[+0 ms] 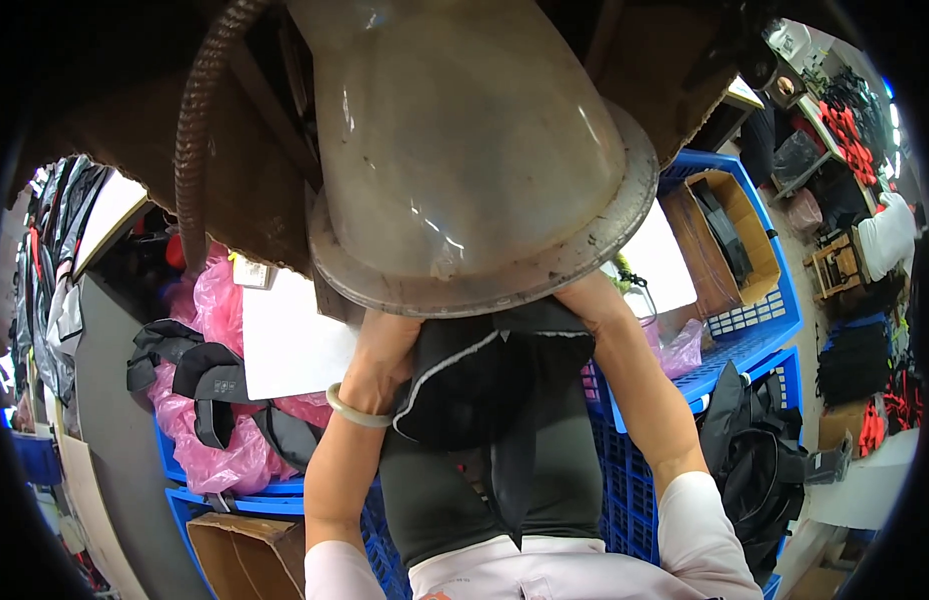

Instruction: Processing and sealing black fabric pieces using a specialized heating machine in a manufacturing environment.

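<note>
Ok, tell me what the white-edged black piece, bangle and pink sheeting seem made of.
White-edged black piece: probably cloth, matte, draping softly. Bangle: smooth, pale, slightly shiny; stone or plastic, unclear. Pink sheeting: likely thin plastic film, glossy, crinkled, translucent.

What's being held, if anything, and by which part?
Can't confirm: the shield hides the fingers. Black cloth lies between left hand and right hand, likely held by its far part.
</note>
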Available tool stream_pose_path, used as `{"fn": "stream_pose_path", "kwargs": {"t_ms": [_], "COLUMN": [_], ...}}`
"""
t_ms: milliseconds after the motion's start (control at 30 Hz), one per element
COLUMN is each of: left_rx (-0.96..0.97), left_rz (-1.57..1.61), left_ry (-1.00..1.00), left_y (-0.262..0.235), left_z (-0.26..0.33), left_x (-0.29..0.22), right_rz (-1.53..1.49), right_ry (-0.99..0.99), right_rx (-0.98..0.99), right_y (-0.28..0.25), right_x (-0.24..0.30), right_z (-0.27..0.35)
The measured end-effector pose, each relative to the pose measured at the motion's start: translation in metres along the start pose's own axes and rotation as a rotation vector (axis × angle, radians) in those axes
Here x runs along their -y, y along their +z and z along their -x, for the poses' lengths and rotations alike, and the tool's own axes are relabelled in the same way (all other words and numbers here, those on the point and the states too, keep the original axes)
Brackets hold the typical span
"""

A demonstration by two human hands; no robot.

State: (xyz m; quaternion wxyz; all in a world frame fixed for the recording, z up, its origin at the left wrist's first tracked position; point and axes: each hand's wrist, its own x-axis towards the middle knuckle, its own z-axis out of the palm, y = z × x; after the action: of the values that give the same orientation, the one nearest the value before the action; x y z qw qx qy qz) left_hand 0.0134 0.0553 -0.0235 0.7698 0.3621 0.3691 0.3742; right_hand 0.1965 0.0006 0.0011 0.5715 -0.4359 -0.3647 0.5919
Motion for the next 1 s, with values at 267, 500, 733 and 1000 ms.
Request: {"fn": "stream_pose_path", "kwargs": {"t_ms": [267, 500, 733, 1000], "left_rx": [0.006, 0.089, 0.377, 0.282], "left_rz": [0.106, -0.249, -0.401, -0.296], "left_ry": [0.025, 0.020, 0.038, 0.121], "left_y": [-0.004, -0.005, 0.006, 0.029], "left_z": [-0.011, 0.038, 0.078, 0.104], "left_x": [0.002, -0.021, 0.005, 0.031], "right_rz": [0.148, 0.553, 1.560, 1.705], "right_ry": [-0.082, 0.075, 0.065, -0.419], "right_rx": [-0.046, -0.056, -0.689, -0.322], "right_y": [0.003, -0.055, -0.131, -0.078], "right_x": [0.003, 0.052, 0.099, -0.013], "right_z": [-0.009, 0.090, 0.305, 0.059]}}
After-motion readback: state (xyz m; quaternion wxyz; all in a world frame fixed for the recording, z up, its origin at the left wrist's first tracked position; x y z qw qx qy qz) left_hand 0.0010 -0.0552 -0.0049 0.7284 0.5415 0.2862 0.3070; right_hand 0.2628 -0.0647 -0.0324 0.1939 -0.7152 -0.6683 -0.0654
